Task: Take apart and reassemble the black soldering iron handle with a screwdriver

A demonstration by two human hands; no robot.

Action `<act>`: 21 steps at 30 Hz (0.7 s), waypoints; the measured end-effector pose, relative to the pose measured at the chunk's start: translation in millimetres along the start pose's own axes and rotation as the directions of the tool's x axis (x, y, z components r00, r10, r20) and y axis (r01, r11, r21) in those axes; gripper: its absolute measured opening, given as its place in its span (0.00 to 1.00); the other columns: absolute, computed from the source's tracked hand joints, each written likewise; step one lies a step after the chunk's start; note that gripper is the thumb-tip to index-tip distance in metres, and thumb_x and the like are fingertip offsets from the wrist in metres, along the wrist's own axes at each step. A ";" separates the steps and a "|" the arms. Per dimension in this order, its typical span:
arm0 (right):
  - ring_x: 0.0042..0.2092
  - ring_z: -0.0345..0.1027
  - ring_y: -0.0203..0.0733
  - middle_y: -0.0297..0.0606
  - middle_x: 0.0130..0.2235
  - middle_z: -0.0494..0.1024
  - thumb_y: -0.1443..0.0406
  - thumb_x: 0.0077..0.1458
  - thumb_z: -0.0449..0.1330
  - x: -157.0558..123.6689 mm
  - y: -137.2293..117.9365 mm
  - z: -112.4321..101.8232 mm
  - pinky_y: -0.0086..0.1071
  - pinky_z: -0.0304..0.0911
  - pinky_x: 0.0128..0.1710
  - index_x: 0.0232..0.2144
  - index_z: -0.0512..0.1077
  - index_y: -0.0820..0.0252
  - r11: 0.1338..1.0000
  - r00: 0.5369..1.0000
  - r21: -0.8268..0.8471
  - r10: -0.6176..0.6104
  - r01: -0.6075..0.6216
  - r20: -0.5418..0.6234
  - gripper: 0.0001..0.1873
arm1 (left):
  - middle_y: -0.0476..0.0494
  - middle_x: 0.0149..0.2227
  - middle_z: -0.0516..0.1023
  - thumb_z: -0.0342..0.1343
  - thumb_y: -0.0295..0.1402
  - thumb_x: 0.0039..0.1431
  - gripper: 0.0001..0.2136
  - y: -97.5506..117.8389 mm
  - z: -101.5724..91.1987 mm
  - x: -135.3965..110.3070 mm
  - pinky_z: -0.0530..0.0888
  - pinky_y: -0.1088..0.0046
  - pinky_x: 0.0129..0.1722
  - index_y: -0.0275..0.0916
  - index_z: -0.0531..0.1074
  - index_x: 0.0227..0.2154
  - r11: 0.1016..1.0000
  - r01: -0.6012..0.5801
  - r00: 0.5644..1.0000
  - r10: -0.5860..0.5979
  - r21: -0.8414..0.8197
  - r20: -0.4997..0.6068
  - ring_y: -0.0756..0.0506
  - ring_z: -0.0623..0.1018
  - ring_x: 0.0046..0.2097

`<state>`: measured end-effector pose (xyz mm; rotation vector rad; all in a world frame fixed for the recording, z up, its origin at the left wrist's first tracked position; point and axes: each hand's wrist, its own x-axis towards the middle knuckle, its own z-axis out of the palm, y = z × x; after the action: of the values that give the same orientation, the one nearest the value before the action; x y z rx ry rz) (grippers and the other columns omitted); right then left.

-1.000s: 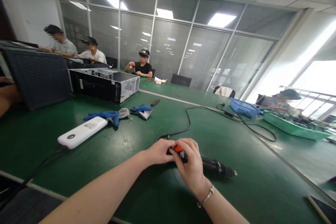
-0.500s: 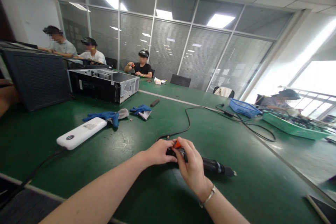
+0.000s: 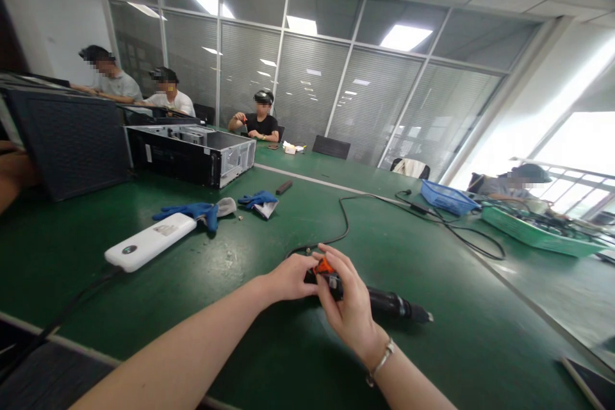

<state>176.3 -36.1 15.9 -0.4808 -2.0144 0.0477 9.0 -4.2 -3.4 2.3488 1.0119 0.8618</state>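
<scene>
A black electric screwdriver (image 3: 389, 303) with an orange switch lies on the green table (image 3: 269, 237), its tip pointing right. My left hand (image 3: 288, 277) is closed on its rear end, where a black cable (image 3: 343, 221) leaves it. My right hand (image 3: 348, 304) wraps over the body, fingers curled at the orange switch. A bracelet sits on my right wrist.
A white power bank (image 3: 148, 241), blue gloves (image 3: 202, 211) and an open computer case (image 3: 192, 152) lie to the left, beside a dark panel (image 3: 67, 141). Blue basket (image 3: 448, 197) and green tray (image 3: 538, 232) stand right. Several other people sit around the table. A phone (image 3: 589, 381) lies bottom right.
My right-hand fingers have shifted slightly on the orange switch. The screwdriver and my left hand have stayed in place.
</scene>
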 end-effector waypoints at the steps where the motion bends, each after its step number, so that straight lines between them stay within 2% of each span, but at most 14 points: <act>1: 0.55 0.65 0.49 0.48 0.55 0.67 0.74 0.57 0.57 -0.3 0.7 0.2 0.48 0.69 0.50 0.61 0.56 0.51 1.000 1.000 -0.022 -0.002 0.001 -0.020 0.32 | 0.49 0.34 0.79 0.62 0.29 0.51 0.07 0.3 0.0 -0.1 0.71 0.76 0.36 0.36 0.75 0.34 1.000 0.007 1.000 -0.007 0.002 -0.001 0.46 0.77 0.36; 5: 0.45 0.70 0.44 0.43 0.46 0.70 0.74 0.58 0.57 -0.1 1.8 -1.3 0.40 0.72 0.41 0.58 0.59 0.49 0.996 0.998 -0.085 0.008 -0.013 -0.059 0.29 | 0.48 0.35 0.79 0.62 0.32 0.52 0.09 1.3 -1.2 -0.4 0.71 0.76 0.36 0.36 0.74 0.36 1.000 0.007 1.000 -0.007 0.000 0.006 0.46 0.77 0.37; 9: 0.53 0.67 0.45 0.47 0.52 0.69 0.76 0.59 0.51 1.9 -3.1 -3.4 0.42 0.71 0.49 0.61 0.55 0.52 1.000 1.000 0.023 -0.011 0.011 0.019 0.30 | 0.47 0.36 0.79 0.62 0.31 0.52 0.07 1.4 -1.4 -0.2 0.71 0.76 0.37 0.36 0.76 0.35 1.000 -0.006 1.000 0.006 0.002 0.002 0.45 0.77 0.37; 12: 0.56 0.65 0.49 0.49 0.56 0.66 0.74 0.57 0.55 2.2 -4.5 -2.8 0.48 0.69 0.50 0.60 0.55 0.52 1.000 0.999 0.007 -0.022 0.022 0.031 0.31 | 0.48 0.37 0.79 0.62 0.28 0.51 0.07 0.0 0.2 -0.2 0.71 0.76 0.38 0.37 0.75 0.35 1.000 0.001 1.000 -0.001 -0.005 0.000 0.45 0.77 0.38; 14: 0.51 0.68 0.49 0.47 0.52 0.68 0.73 0.56 0.58 1.9 -3.0 -2.3 0.47 0.71 0.46 0.58 0.59 0.52 0.998 1.000 -0.063 -0.009 0.008 -0.012 0.29 | 0.49 0.36 0.79 0.62 0.29 0.50 0.08 -1.1 0.8 -0.4 0.71 0.76 0.37 0.37 0.75 0.35 1.000 0.011 1.000 -0.011 -0.003 0.005 0.45 0.77 0.38; 17: 0.44 0.71 0.44 0.43 0.45 0.72 0.73 0.58 0.57 2.1 -0.7 -2.6 0.39 0.73 0.40 0.57 0.61 0.50 0.996 0.998 -0.094 0.005 -0.011 -0.057 0.26 | 0.49 0.33 0.78 0.62 0.32 0.51 0.08 -1.4 0.1 -0.6 0.70 0.76 0.35 0.36 0.74 0.34 1.000 0.014 1.000 -0.014 0.008 0.006 0.46 0.77 0.36; 19: 0.47 0.71 0.43 0.44 0.47 0.72 0.75 0.60 0.54 2.9 -1.0 -2.8 0.39 0.73 0.43 0.59 0.59 0.50 0.999 0.999 -0.041 -0.009 0.008 -0.031 0.28 | 0.47 0.35 0.79 0.62 0.32 0.52 0.08 -0.7 -0.7 -0.4 0.71 0.76 0.36 0.35 0.74 0.35 1.000 -0.005 1.000 0.005 0.002 0.004 0.45 0.77 0.36; 21: 0.53 0.68 0.45 0.46 0.52 0.71 0.76 0.60 0.52 3.9 -2.5 -2.4 0.42 0.72 0.49 0.61 0.56 0.51 0.999 1.000 0.024 -0.027 0.027 0.010 0.30 | 0.46 0.36 0.79 0.62 0.31 0.53 0.08 0.1 -0.8 -0.2 0.71 0.75 0.38 0.36 0.75 0.36 1.000 -0.015 1.000 0.015 0.001 0.003 0.45 0.77 0.38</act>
<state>176.0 -37.5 20.9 -0.4395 -2.0275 0.0572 8.4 -4.2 -2.9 2.3604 0.9948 0.8639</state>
